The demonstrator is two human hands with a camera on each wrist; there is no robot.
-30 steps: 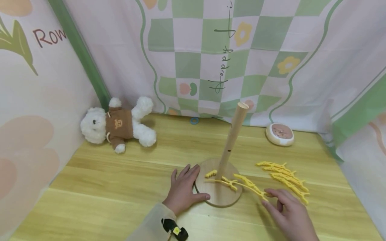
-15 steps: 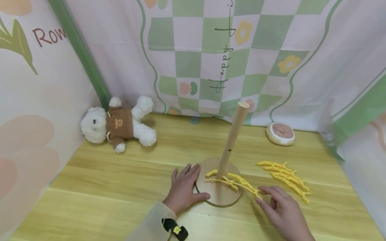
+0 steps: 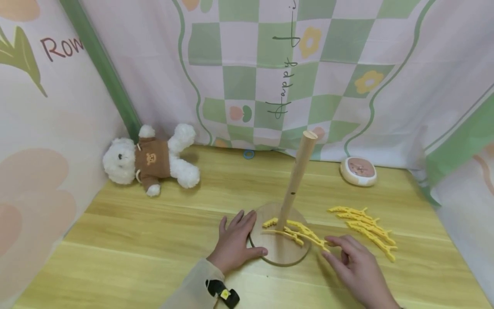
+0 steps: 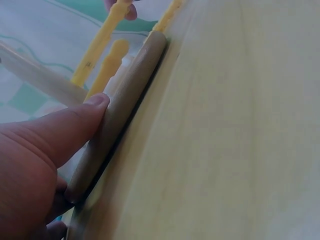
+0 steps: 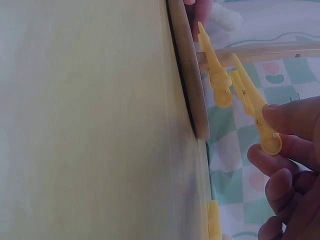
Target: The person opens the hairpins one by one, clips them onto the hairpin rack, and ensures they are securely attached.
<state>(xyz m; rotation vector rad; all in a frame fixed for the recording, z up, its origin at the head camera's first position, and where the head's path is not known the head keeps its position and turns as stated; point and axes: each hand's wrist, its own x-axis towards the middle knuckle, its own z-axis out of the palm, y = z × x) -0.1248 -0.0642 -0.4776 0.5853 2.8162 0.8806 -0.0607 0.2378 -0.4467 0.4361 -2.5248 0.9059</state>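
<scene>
My left hand (image 3: 237, 246) lies at the left edge of a round wooden base (image 3: 283, 255), fingers spread and thumb along the rim. A wooden pole (image 3: 297, 180) with small holes rises from this base. Low on the pole sits one yellow alligator hair clip (image 3: 294, 236), its two jaws passing either side of it. My right hand (image 3: 356, 266) pinches the handle end of a second yellow alligator clip (image 3: 308, 231) between thumb and index finger. The held clip's jaws are spread and point left, toward the pole. In the right wrist view both clips show side-on, above the base.
Several more yellow clips (image 3: 364, 229) lie in a slanted row on the table (image 3: 154, 253) at the right. A white plush toy (image 3: 154, 159) in a brown top lies back left. A white rounded device (image 3: 359, 171) and a small blue ring (image 3: 248, 154) sit near the curtain.
My right hand has moved left with its clip, bringing the jaw tips from right of the pole to close beside it. The left hand has stayed where it was on the base.
</scene>
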